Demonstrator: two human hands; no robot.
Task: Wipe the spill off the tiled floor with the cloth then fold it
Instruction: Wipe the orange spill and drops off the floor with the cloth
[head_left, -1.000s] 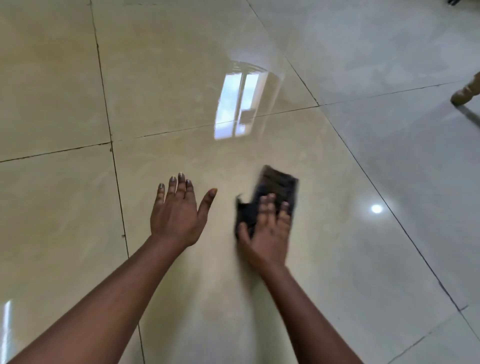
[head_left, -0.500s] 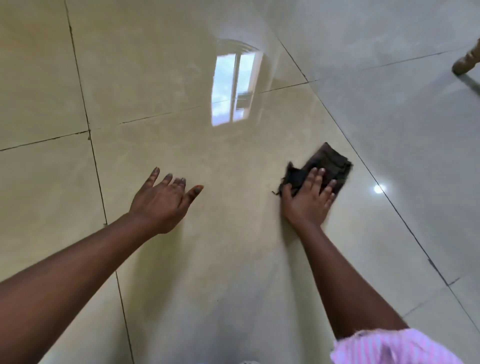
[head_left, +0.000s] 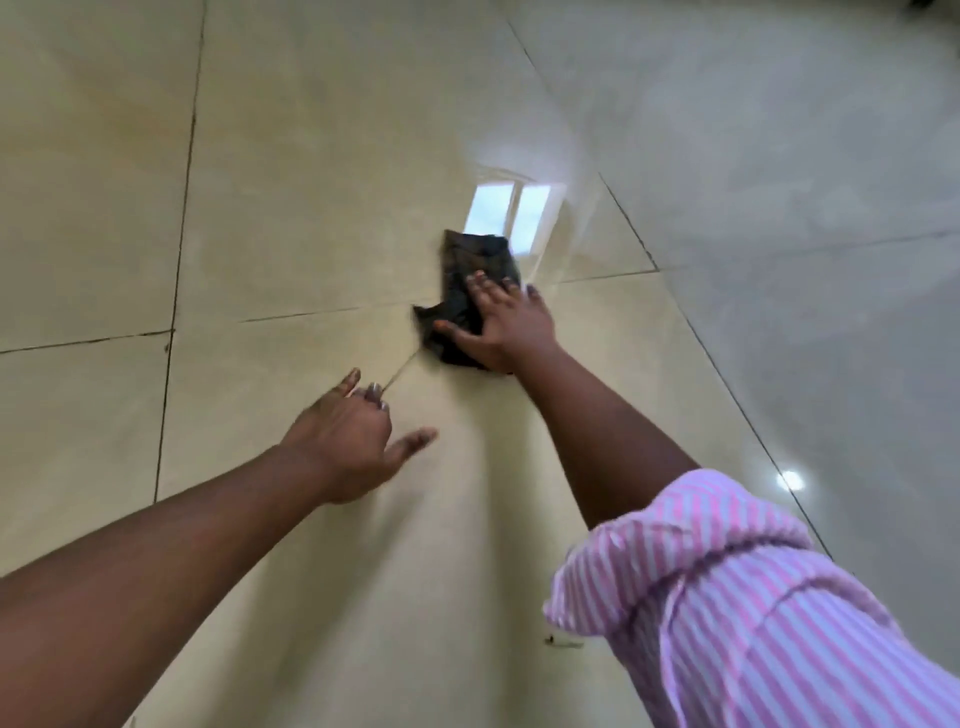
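- The wiping step is in hand: the right hand (head_left: 506, 325) is pressing a dark, crumpled rag of a cloth (head_left: 470, 283) flat against the glossy cream tiled floor (head_left: 322, 171), with the arm stretched well forward.
- The cloth is lying under and just ahead of the right hand, bunched rather than spread; its far end is sticking out beyond the fingertips, and its near corner is peeking out beside the thumb.
- The right grip is wide apart: the fingers are lying straight and splayed on top of the cloth, the thumb is out to the side, and nothing is curled round the fabric. It is pushing, not pinching.
- The left hand (head_left: 345, 441) is hovering or bracing low over the floor, nearer the body than the right hand and well apart from the cloth. Its fingers are spread and loose and it is holding nothing; whether it is touching the tile is hard to tell through the blur.
- No puddle or streak is showing plainly on the shiny tile, so how much spill is remaining cannot be judged.
- Folding is not yet begun, as the cloth is looking rumpled.
- The next move is likely calling for steady downward pressure while sweeping, since a flat palm can slip off a bunched cloth on so slick a surface; later both hands will be needed to pinch the edges and fold.
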